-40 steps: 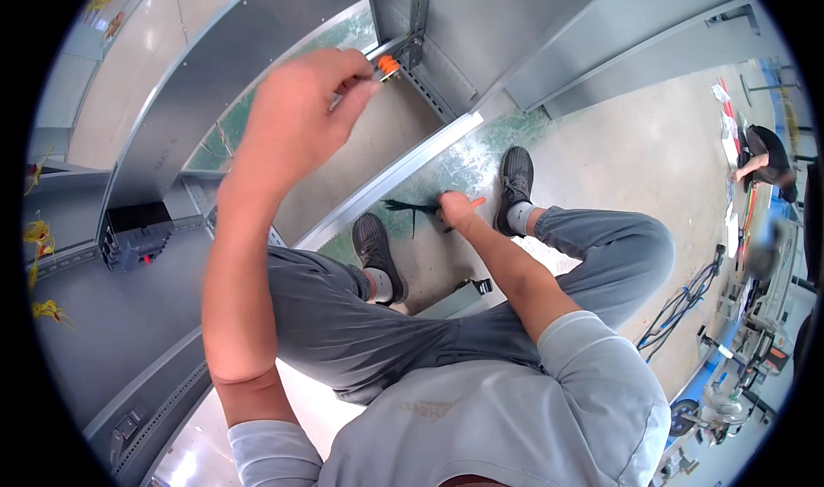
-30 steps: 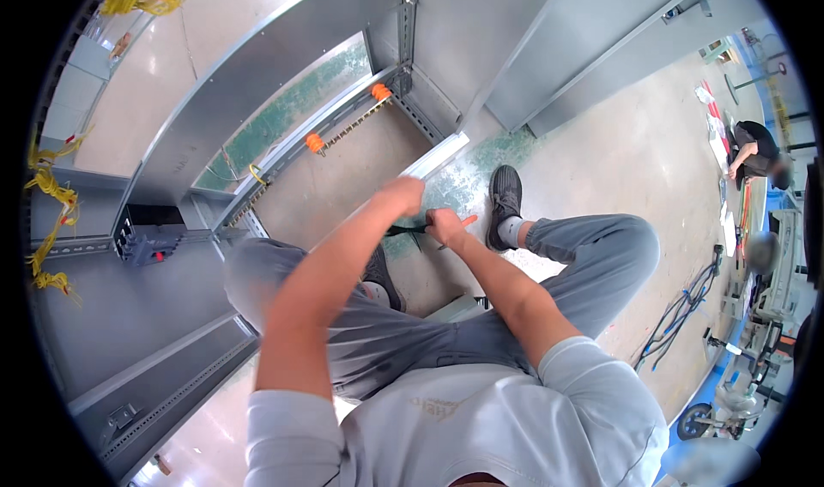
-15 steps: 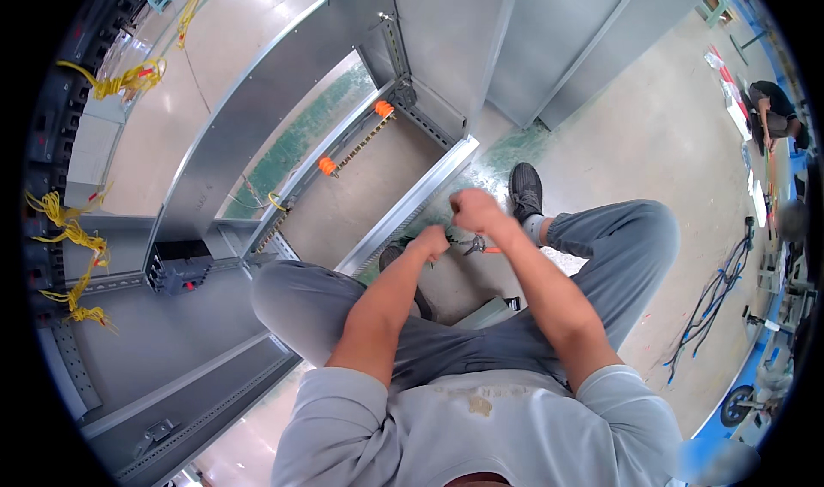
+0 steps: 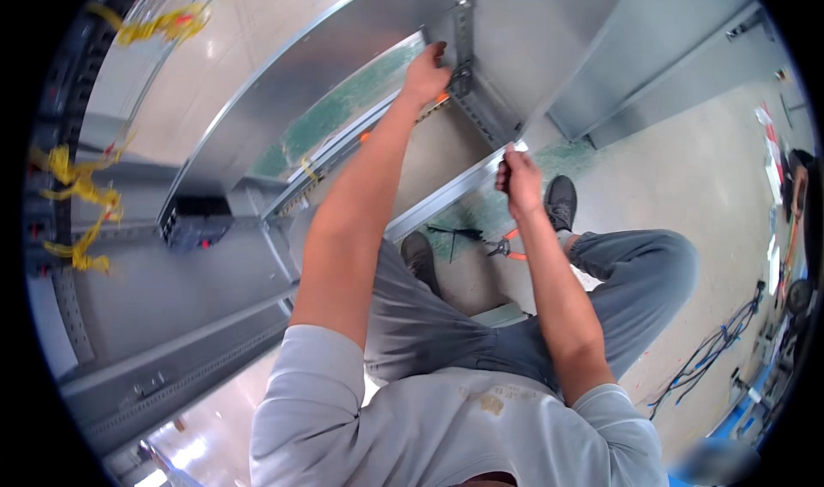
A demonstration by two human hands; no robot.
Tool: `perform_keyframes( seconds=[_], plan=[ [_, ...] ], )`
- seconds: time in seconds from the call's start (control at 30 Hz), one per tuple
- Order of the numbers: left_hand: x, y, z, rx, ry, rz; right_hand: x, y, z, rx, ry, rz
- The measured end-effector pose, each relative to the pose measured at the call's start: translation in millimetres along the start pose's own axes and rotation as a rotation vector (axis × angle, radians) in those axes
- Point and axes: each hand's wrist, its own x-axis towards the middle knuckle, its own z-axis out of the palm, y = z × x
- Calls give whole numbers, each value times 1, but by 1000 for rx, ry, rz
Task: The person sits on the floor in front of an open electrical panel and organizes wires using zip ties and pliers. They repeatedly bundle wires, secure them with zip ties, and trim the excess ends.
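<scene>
My left hand [image 4: 427, 78] reaches over the cabinet's low frame to its far corner post [image 4: 462, 45], above an orange insulator [image 4: 443, 98]. Its fingers are bent and closed; anything inside them is hidden. Beside the end of the near frame rail [image 4: 448, 197], my right hand [image 4: 521, 187] is closed with the thumb side up; what it holds cannot be made out. Pliers with orange handles [image 4: 513, 248] lie on the floor between my feet. Close to them is a bunch of thin black strips [image 4: 461, 233], like cable ties.
Bundled yellow wires [image 4: 81, 182] hang on a dark rack at left. A black block-shaped device [image 4: 197, 221] sits on the metal panel. Cabinet sheets [image 4: 678, 66] rise at the upper right. Black cables [image 4: 712, 354] lie on the floor at right, with a person [image 4: 800, 187] beyond.
My hands were close together above the pliers. My left hand has gone up and forward to the far corner post, and my right hand forward to the rail's end. The view has shifted.
</scene>
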Motion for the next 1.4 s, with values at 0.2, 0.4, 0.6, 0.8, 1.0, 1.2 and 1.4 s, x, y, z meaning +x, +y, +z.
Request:
perform_keyframes(
  seconds=[0.2, 0.4, 0.6, 0.8, 1.0, 1.2, 1.4],
  plan=[
    [40, -12, 17, -414, -243, -84, 13, 7, 9, 131, 72, 8],
    [57, -18, 26, -347, -284, -10, 26, 9, 9, 156, 110, 22],
    [72, -42, 20, -247, -357, 60, 33, 7, 32, 219, 125, 12],
    [61, -28, 29, -241, -319, 33, 55, -1, 52, 247, 176, -27],
    [66, -41, 27, -348, -340, -26, 74, -6, 64, 276, 229, -83],
    [71, -47, 23, -460, -341, -109, 80, -5, 68, 265, 229, -90],
    [65, -30, 21, -482, -334, -173, 88, -9, 72, 234, 229, -84]
  ],
)
